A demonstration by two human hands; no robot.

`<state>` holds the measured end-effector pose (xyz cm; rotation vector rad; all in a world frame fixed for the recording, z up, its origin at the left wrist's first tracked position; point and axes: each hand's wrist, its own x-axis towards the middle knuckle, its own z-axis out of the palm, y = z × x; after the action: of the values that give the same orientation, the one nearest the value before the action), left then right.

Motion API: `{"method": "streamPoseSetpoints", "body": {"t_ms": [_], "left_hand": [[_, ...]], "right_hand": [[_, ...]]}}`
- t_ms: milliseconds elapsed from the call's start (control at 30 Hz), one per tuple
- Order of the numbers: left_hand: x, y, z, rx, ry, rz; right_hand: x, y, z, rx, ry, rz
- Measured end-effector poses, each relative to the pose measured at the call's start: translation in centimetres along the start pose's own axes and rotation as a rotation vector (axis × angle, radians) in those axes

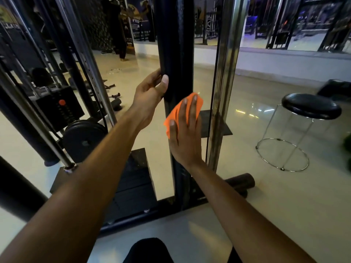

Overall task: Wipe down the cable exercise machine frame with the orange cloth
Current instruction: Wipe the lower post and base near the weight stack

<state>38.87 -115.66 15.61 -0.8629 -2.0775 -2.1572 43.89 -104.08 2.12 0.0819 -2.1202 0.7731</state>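
Two hands work on one black upright post [173, 54] of the cable machine frame. Our right hand [185, 137] lies flat on the orange cloth [177, 112], fingers [193, 109] straight and slightly spread, pressing it against the post at about mid-height; a flat palm, we judge, gives the widest wiping contact. Our left hand [150, 92] curls round the post's left edge just above the cloth, thumb on the front face, probably to steady us. The left fingertips are hidden behind the post, and most of the cloth is covered by the hand. The post's top is cut off by the frame edge, so we cannot tell how much remains unwiped. The chrome column [224, 82] stands just beside, untouched.
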Motion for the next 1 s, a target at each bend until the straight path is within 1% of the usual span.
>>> {"method": "streamPoseSetpoints", "body": {"t_ms": [100, 167, 233, 333, 433, 600, 667, 733, 800, 867, 933, 1000], "left_hand": [[-0.4, -0.7, 0.2, 0.006, 0.014, 0.018], [-0.7, -1.5, 0.2, 0.017, 0.029, 0.012], [-1.3, -2.4, 0.2, 0.028, 0.028, -0.002], [-2.4, -3.8, 0.4, 0.034, 0.026, -0.067], [-3.5, -5.2, 0.6, 0.04, 0.023, -0.135], [-3.9, -6.6, 1.0, 0.053, 0.079, -0.16], [-3.9, -7.3, 1.0, 0.08, 0.091, -0.143], [-4.3, -8.3, 1.0, 0.111, 0.081, -0.129], [-5.1, -9.4, 1.2, 0.113, 0.088, -0.125], [-5.9, -10.8, 1.4, 0.133, 0.106, -0.127], [-6.7, -12.3, 1.7, 0.163, 0.107, -0.126], [-7.4, -13.8, 1.7, 0.195, 0.109, -0.124]], "right_hand": [[1.9, -0.8, -0.1, -0.003, 0.073, -0.02], [0.7, 0.1, 0.6, -0.026, 0.088, -0.034], [-2.2, 1.9, 1.7, -0.065, 0.049, -0.041], [-7.1, 4.7, 3.2, -0.067, -0.048, -0.006], [-7.9, 5.1, 3.4, -0.02, -0.074, 0.003], [-3.0, 2.9, 2.6, 0.096, 0.068, -0.016], [-2.8, 3.2, 3.1, 0.099, 0.098, -0.029], [-5.3, 5.1, 4.4, 0.032, 0.073, -0.036], [-9.9, 7.8, 6.3, -0.049, -0.008, -0.009], [-14.0, 9.7, 7.6, -0.022, -0.085, 0.068], [-14.8, 9.9, 8.1, 0.007, -0.101, 0.096], [-13.0, 8.7, 7.6, 0.039, -0.053, 0.057]]}}
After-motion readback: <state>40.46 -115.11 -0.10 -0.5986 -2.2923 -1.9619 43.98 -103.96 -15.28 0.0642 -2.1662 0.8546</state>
